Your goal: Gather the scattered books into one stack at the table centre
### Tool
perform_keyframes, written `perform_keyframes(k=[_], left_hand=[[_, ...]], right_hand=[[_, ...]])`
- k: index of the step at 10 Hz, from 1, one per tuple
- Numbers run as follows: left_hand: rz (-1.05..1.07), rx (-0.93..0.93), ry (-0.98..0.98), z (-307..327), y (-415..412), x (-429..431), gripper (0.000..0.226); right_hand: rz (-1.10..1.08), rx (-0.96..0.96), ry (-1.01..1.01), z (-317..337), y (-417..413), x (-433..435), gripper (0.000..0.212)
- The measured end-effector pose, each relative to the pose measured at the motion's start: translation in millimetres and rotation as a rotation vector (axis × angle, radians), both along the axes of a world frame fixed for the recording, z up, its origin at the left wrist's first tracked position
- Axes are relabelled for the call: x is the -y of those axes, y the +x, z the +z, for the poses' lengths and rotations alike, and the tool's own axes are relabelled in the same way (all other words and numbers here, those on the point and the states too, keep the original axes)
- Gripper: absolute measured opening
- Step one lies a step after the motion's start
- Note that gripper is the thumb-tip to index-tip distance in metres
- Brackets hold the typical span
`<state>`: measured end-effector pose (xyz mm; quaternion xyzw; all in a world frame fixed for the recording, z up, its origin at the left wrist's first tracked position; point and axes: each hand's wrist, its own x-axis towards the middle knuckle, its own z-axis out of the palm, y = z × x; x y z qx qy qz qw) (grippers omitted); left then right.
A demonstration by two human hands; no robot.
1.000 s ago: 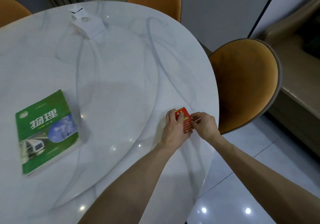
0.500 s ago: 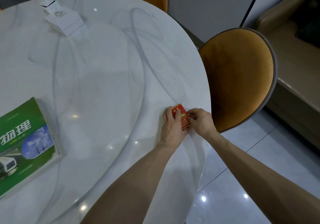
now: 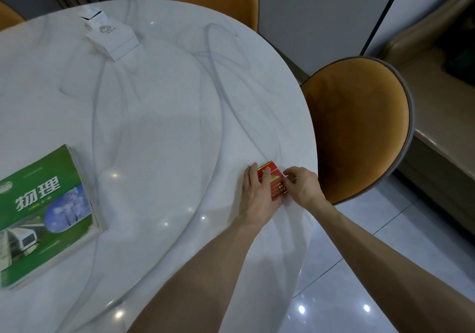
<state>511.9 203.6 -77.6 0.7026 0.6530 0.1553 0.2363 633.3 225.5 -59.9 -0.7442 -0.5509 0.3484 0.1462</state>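
Single view — head-worn wide-angle camera, looking forward and steeply down from above the near right edge of the round white marble table (image 3: 159, 116). Forearms enter from the bottom; both hands fall right of centre. Orange padded chair (image 3: 357, 129) at right — edges curve with lens distortion.

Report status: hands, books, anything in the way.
Both hands, left and right, on the small red book flat near the table edge. Green book apart, unstacked. White box far side, not blocking.

Green textbook (image 3: 43, 214) flat, small red book (image 3: 275, 181) near edge
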Motion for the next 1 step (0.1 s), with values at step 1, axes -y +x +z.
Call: perform_keyframes(k=[1], left_hand=[[-0.010, -0.027, 0.010, 8.0, -13.6, 0.2, 0.051]], right_hand=[[-0.018, 0.035, 0.027, 3.7, -2.5, 0.4, 0.030]])
